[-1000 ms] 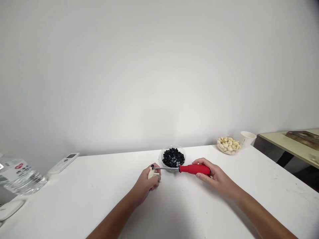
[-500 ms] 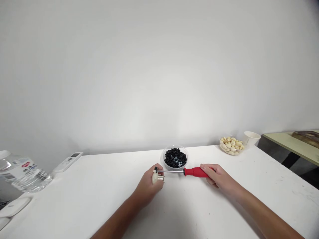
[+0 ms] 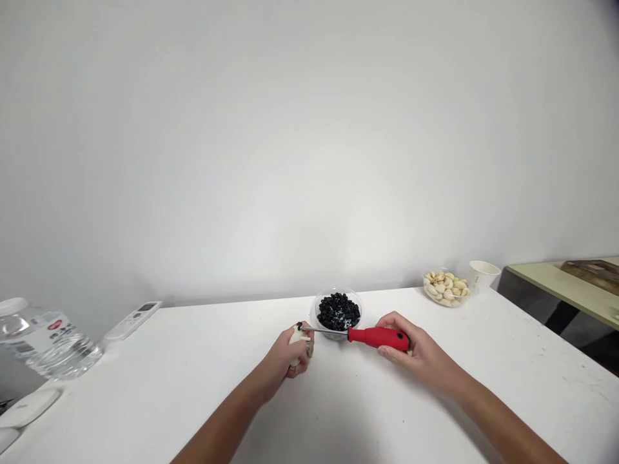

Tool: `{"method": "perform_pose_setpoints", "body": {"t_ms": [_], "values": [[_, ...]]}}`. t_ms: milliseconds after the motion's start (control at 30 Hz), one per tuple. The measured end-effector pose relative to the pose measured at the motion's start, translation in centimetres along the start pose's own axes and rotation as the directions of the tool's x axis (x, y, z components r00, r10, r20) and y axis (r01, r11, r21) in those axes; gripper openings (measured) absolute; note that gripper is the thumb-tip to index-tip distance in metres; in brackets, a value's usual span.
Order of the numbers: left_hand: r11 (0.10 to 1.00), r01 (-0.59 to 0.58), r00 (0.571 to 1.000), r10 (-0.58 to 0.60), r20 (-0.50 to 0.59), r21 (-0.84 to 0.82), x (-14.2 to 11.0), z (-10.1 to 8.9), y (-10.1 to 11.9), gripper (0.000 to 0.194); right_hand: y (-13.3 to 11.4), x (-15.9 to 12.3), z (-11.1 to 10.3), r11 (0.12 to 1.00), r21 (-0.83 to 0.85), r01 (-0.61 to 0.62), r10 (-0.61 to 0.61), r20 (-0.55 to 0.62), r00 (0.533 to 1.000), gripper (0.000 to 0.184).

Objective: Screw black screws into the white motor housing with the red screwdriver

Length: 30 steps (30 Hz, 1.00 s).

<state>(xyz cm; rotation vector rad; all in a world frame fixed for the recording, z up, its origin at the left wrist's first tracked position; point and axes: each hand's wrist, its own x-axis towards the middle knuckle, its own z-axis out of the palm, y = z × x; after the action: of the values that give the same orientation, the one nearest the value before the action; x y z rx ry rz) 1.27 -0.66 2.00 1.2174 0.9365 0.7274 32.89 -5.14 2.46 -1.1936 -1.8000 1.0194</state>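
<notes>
My left hand [image 3: 285,357] grips a small off-white plastic part [image 3: 294,356] that carries a metal piece [image 3: 309,348] and a dark bit at its top. Much of that part is covered by my fingers, and I cannot make out its kind. A screwdriver [image 3: 380,337] with a red handle lies level in my right hand [image 3: 411,351], its handle end against the palm, with fingers above and thumb below. Its thin metal shaft reaches left to the dark bit on the part. Just behind the shaft stands a clear bowl [image 3: 315,308] of shiny black pieces [image 3: 339,312].
A clear bowl of pale nut-like pieces [image 3: 445,288] and a white paper cup [image 3: 483,276] stand at the back right. To the left are a water bottle [image 3: 48,338], a white remote [image 3: 134,321] and a white rounded object [image 3: 29,407]. A wall rises behind the white table [image 3: 193,380].
My right hand has opened its hold a little and turned around the handle end. The off-white part has turned in my left hand. The screwdriver now slants slightly, and the view has shifted slightly.
</notes>
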Motion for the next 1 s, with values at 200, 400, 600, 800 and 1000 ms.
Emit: {"method": "perform_pose_setpoints", "body": {"t_ms": [200, 400, 600, 800, 1000], "values": [[1.0, 0.006, 0.999, -0.005, 0.041, -0.001, -0.5, 0.4, 0.0, 0.031, -0.2, -0.3, 0.2, 0.992, -0.103, 0.067, -0.072, -0.048, 0.996, 0.027], [0.976, -0.18, 0.983, 0.184, -0.02, 0.121, -0.3, 1.1, -1.2, 0.021, 1.1, 0.6, 0.8, 0.931, 0.298, -0.209, 0.217, 0.006, 0.976, 0.047], [0.926, -0.273, 0.952, 0.299, -0.062, 0.26, -0.6, 1.2, -1.1, 0.023, 1.3, 0.7, 1.0, 0.61, 0.6, -0.518, 0.392, 0.339, 0.855, 0.047], [0.96, -0.237, 0.963, 0.253, -0.094, 0.153, -0.3, 1.4, -1.2, 0.024, 0.2, 0.4, 0.5, 0.923, 0.295, -0.247, 0.237, 0.069, 0.969, 0.048], [0.995, -0.103, 0.995, 0.103, 0.005, 0.001, -0.2, 1.3, -1.5, 0.027, -0.6, -0.1, 0.2, 0.988, -0.153, 0.033, -0.041, -0.049, 0.998, 0.021]]}}
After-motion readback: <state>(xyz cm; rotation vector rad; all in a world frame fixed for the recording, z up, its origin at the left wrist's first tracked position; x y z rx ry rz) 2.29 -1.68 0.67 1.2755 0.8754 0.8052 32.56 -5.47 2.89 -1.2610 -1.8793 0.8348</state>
